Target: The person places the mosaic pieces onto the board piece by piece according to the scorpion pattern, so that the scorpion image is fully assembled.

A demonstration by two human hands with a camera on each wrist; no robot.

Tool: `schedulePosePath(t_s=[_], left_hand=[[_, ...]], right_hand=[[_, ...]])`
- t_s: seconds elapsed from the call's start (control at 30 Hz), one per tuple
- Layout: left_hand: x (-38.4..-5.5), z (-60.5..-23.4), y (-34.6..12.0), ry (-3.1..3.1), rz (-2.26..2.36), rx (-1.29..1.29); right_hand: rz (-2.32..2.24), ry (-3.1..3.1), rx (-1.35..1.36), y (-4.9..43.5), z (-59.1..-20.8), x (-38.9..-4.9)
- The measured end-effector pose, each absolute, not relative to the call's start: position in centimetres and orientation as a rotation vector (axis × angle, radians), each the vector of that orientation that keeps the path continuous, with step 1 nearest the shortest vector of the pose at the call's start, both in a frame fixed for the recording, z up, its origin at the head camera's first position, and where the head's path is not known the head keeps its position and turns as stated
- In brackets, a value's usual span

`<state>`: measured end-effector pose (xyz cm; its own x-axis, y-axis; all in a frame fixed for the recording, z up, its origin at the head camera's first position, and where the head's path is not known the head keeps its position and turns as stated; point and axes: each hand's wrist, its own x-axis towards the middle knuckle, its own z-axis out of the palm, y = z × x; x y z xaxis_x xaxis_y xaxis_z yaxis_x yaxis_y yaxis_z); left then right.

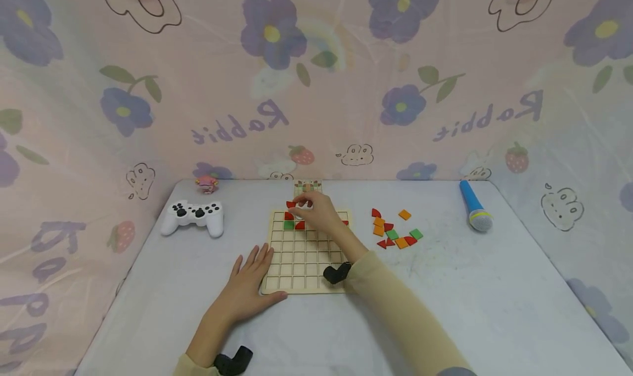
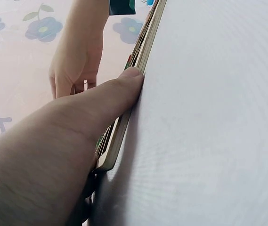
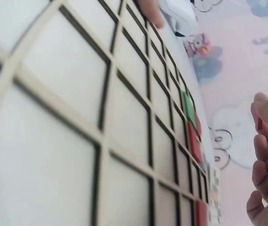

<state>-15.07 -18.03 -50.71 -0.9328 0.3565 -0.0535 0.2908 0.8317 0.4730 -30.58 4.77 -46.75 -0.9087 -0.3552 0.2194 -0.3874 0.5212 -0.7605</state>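
Note:
A square wooden grid board (image 1: 292,258) lies on the white table. My right hand (image 1: 316,211) is above its far edge and pinches a small red tile (image 3: 256,117) between thumb and finger. In the board's far left cells sit a green square tile (image 1: 288,226) and red tiles (image 1: 299,226); another red tile (image 1: 345,222) shows at the far right, and the hand hides cells between. My left hand (image 1: 247,288) rests with spread fingers at the board's left side, its thumb (image 2: 119,87) against the near edge. Behind the board is a patterned card (image 1: 307,187), partly covered by the right hand.
Several loose red, orange and green tiles (image 1: 401,243) lie right of the board. A blue toy microphone (image 1: 475,208) is farther right. A white game controller (image 1: 194,217) and a small pink figurine (image 1: 206,184) stand at the left. A printed cloth (image 1: 336,79) encloses the table's back and sides.

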Motion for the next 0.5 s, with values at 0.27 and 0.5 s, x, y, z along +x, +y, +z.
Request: schedulePosePath(t_s=[0.27, 0.5], left_hand=[[-15.2, -50.9, -18.1, 2.862, 0.699, 0.51], [-15.2, -50.8, -18.1, 2.859, 0.692, 0.509]], right_hand=[[1.186, -2.724, 0.801, 2.1, -47.7, -30.9], [1.06, -2.854, 0.78, 1.4, -48.0, -30.4]])
